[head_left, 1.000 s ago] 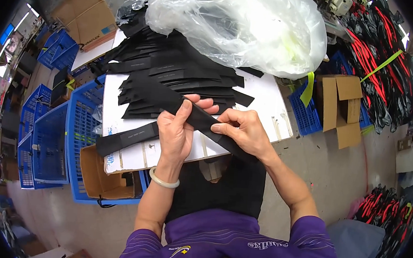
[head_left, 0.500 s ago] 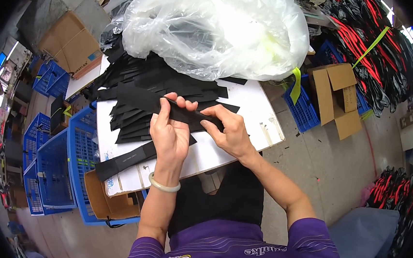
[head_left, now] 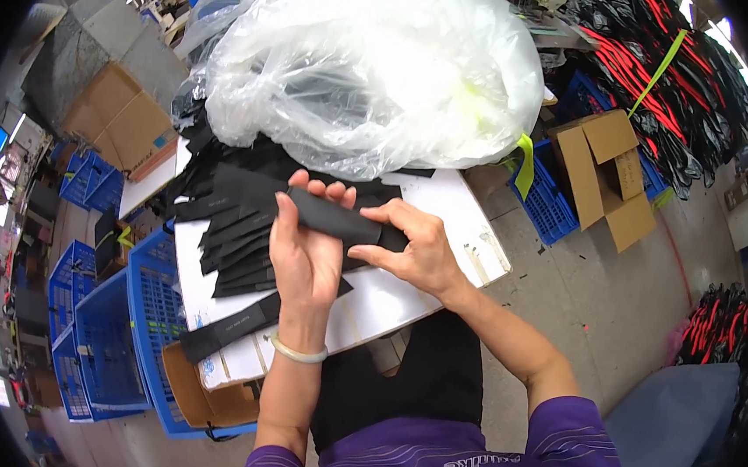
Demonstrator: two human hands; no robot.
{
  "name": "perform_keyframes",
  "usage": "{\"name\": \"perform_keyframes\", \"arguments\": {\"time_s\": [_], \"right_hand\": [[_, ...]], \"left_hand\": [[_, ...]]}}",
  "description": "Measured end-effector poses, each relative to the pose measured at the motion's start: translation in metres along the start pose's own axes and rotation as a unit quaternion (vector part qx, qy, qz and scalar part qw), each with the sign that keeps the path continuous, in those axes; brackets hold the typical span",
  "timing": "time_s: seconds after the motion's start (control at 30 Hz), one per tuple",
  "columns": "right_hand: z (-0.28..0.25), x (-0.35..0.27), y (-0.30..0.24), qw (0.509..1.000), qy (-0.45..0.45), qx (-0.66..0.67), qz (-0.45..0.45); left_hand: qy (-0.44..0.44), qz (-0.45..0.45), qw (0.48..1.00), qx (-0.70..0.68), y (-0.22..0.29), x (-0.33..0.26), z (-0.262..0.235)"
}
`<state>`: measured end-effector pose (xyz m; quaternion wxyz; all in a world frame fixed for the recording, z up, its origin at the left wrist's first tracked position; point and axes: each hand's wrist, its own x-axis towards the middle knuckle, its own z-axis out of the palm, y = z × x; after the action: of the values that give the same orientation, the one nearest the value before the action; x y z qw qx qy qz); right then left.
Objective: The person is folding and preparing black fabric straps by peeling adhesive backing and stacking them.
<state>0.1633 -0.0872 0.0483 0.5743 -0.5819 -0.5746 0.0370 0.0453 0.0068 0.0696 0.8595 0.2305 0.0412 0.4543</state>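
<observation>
A black fabric strip [head_left: 336, 217] is held above the white table [head_left: 444, 239], gripped at both ends by 2 hands. The left hand [head_left: 306, 254] is wrapped around its left end, fingers curled over the top edge; the right hand [head_left: 412, 250] pinches its right end. A pile of black strips [head_left: 234, 222] lies just left, a clear plastic bag [head_left: 369, 66] behind, blue crates [head_left: 134, 329] at left
</observation>
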Motion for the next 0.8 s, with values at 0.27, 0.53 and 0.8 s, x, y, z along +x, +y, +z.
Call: {"name": "perform_keyframes", "arguments": {"time_s": [0.27, 0.53, 0.8], "right_hand": [[0.016, -0.004, 0.005, 0.992, -0.031, 0.12, 0.037], [-0.053, 0.152, 0.17, 0.944, 0.116, -0.307, 0.011], [-0.062, 0.16, 0.186, 0.876, -0.062, -0.477, -0.035]], "left_hand": [[0.152, 0.078, 0.964, 0.201, -0.015, -0.003, -0.002], [0.119, 0.049, 0.968, 0.216, 0.008, -0.018, -0.005], [0.141, -0.02, 0.977, 0.161, 0.02, -0.036, -0.032]]}}
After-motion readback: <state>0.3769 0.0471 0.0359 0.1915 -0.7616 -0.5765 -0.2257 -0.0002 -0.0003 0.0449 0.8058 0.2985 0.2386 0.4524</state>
